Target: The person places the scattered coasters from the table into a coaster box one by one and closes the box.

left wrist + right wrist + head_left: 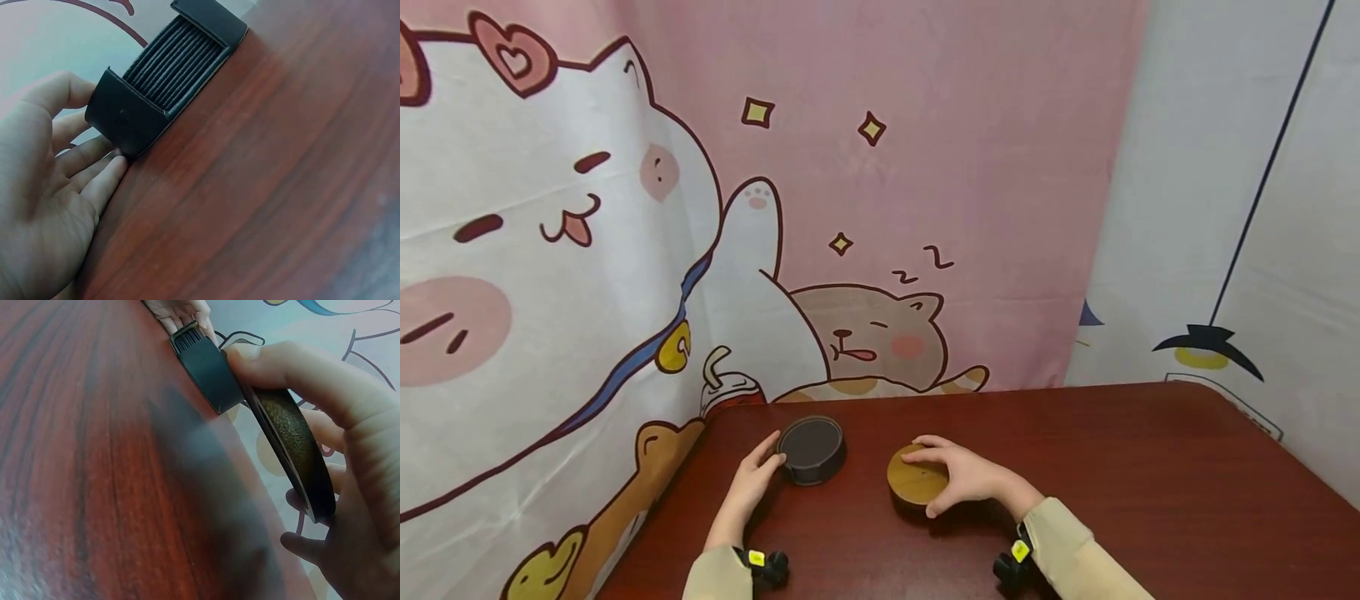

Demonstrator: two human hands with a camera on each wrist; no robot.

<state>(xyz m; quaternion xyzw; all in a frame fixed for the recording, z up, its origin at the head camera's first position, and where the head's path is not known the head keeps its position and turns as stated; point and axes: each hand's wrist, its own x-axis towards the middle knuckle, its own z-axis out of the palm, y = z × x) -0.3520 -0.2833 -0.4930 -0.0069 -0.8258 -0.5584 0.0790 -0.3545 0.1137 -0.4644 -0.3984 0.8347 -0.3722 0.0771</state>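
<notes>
A black round coaster holder (812,444) stands on the table toward the back left. Through the gap in its side, a stack of thin dark coasters (178,65) shows in the left wrist view. My left hand (752,483) holds the holder by its left side, with bent fingers and thumb against the outer wall. Right of the holder, my right hand (966,479) grips a round wooden disc (913,482) with a dark rim, the thumb and fingers spread around its edge. In the right wrist view the disc (294,450) is apart from the table, its underside mostly hidden.
The reddish-brown table (1135,483) extends to the right and toward me. Its back edge meets a pink and white curtain (1000,167) printed with cartoon animals. Dark wrist cameras (771,569) sit at both cuffs.
</notes>
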